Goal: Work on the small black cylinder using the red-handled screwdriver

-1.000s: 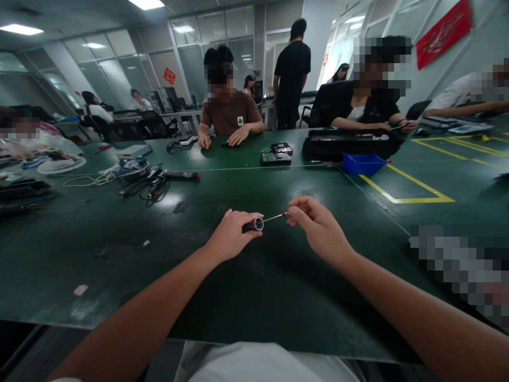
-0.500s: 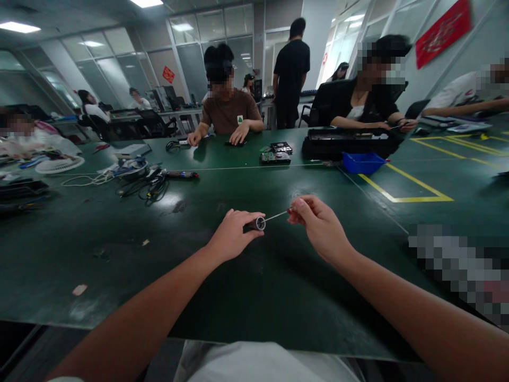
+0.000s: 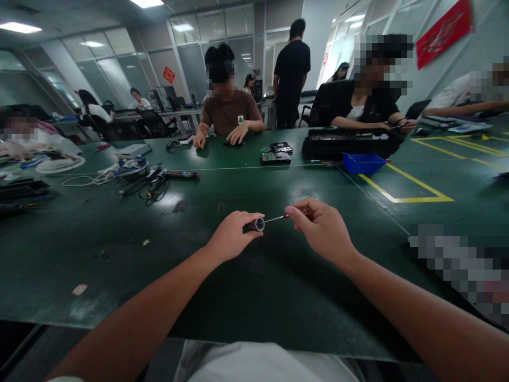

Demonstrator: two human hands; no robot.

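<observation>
Between the thumb and fingers of my left hand (image 3: pixel 230 234) is a small dark cylinder (image 3: pixel 259 224) with a pale round rim; its open end faces right and towards me. My right hand (image 3: pixel 323 227) is closed around the reddish handle of a screwdriver (image 3: pixel 274 218). The thin metal shaft points left, and its tip reaches the cylinder's open end. How deep the tip sits inside cannot be made out. Both hands are held above the green table (image 3: pixel 238 297).
Bundled cables (image 3: pixel 153 183) lie at the left, near a white round piece (image 3: pixel 60 164). Circuit boards (image 3: pixel 275 157), a long black casing (image 3: pixel 352 143) and a blue bin (image 3: pixel 363 163) stand further back. Co-workers sit across the table; a pixelated object (image 3: pixel 457 270) lies at the right.
My right hand has tilted, so the screwdriver lies flatter and more of its handle shows. The left hand and cylinder are nearly still. A co-worker's hand across the table has shifted slightly.
</observation>
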